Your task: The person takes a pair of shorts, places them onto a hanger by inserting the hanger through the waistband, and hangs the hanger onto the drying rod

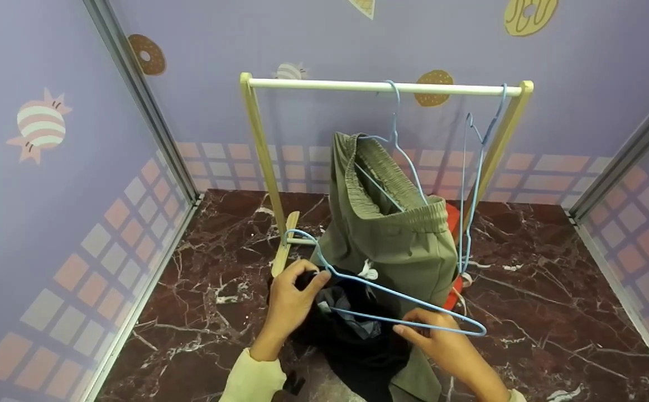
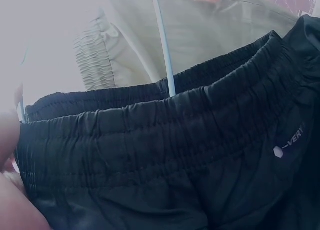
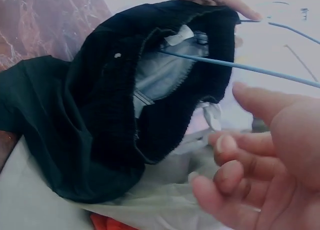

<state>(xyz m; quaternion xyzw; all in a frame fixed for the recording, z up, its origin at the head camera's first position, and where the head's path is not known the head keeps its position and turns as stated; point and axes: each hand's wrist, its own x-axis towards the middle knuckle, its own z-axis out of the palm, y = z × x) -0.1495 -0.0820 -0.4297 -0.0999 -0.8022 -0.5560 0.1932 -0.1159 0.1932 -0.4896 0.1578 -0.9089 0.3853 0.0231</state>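
Note:
My left hand [image 1: 291, 298] pinches the black pants [image 1: 357, 357] at the waistband, right by the neck of a light blue wire hanger [image 1: 374, 285]. One end of this hanger is inside the waist opening; the other sticks out to the right. In the left wrist view, the gathered waistband [image 2: 150, 140] has blue wire running down into it. Beside the free end is my right hand [image 1: 441, 338]. In the right wrist view, its fingers [image 3: 255, 165] are loosely bent with nothing between them, and the hanger's bar [image 3: 270, 72] passes above the thumb.
Behind the hands stands a small wooden rack with a white rail [image 1: 324, 85]. Olive-green pants [image 1: 405, 251] hang from it on a blue hanger. More blue hangers [image 1: 489, 134] hang at its right end. Red cloth [image 1: 452, 218] shows behind the green pants, above the marbled floor [image 1: 553, 290].

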